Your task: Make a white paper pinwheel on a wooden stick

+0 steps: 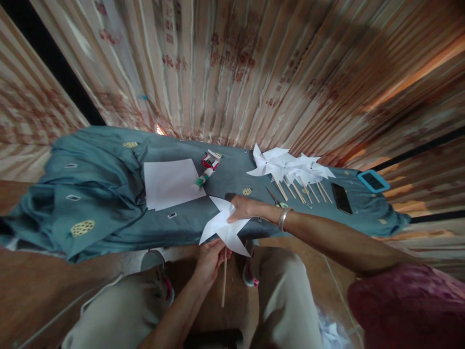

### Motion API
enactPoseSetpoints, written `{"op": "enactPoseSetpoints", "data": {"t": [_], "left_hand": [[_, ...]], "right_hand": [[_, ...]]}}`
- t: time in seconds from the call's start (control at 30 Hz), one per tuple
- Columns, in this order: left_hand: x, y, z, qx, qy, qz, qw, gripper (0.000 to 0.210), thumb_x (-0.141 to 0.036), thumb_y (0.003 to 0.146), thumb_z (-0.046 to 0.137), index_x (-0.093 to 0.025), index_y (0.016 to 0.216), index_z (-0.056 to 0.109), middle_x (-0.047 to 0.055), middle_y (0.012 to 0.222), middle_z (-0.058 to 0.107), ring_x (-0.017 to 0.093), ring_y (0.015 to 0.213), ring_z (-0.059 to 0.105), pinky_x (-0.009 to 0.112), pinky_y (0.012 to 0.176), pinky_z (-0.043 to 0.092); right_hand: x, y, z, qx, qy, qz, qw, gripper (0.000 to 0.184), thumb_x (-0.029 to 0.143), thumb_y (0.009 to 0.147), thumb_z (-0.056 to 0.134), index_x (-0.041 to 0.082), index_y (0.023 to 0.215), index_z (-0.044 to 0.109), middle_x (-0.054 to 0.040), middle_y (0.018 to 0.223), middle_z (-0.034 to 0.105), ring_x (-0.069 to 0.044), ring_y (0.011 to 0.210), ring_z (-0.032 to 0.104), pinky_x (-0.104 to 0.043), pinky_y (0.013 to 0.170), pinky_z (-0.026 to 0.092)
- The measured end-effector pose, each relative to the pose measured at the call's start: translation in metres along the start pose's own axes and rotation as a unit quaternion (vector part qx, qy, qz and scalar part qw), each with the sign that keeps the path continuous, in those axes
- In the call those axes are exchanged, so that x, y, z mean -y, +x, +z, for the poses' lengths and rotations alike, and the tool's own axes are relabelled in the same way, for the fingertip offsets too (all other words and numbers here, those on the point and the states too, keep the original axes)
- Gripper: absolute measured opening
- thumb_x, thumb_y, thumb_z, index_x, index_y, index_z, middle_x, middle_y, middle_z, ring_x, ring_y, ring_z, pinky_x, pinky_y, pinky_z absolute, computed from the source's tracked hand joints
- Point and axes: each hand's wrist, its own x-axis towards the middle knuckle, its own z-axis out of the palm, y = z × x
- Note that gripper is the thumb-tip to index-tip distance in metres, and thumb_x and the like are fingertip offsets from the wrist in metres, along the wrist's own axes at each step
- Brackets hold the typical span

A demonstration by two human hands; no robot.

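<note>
A white paper pinwheel (220,224) on a thin wooden stick (224,286) is held over the front edge of the cloth-covered table. My left hand (209,259) is closed around the stick just below the paper, which partly hides its fingers. From the right, my right hand (242,208) grips a blade close to the pinwheel's middle, thumb on the front and the other fingers mostly out of sight. The stick points down between my knees.
White sheets (172,182) lie left, beside a glue stick (203,178) and an open red-and-white box (211,159). At right are several pinwheels (271,162), scissors (276,198), a dark phone (341,198) and a blue-framed device (373,181). Curtains (232,72) hang behind the table (119,145).
</note>
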Motion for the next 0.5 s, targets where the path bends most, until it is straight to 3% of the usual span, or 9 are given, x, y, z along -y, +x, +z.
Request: {"op": "enactPoseSetpoints", "data": {"t": [0.3,0.5], "left_hand": [[0.0017,-0.0032,0.0007,-0.002,-0.019,0.001,1.000,0.028,-0.032,0.048,0.083,-0.011,0.059,0.067,-0.001,0.045,0.057,0.005,0.040,0.046,0.017,0.041,0.033],[0.0039,-0.0060,0.0043,0.027,-0.023,0.005,0.999,0.030,-0.032,0.051,0.083,-0.012,0.056,0.062,-0.003,0.045,0.053,0.004,0.042,0.044,0.016,0.043,0.033]], "right_hand": [[-0.0050,0.0030,0.0008,0.009,0.028,-0.016,0.999,0.022,0.025,0.066,0.077,0.013,0.084,0.071,-0.0053,0.085,0.074,-0.017,0.075,0.066,-0.018,0.057,0.045],[-0.0080,0.0064,0.0024,0.018,0.029,-0.016,0.999,0.020,0.025,0.068,0.075,0.013,0.083,0.072,-0.0046,0.088,0.074,-0.016,0.074,0.065,-0.018,0.055,0.043]]}}
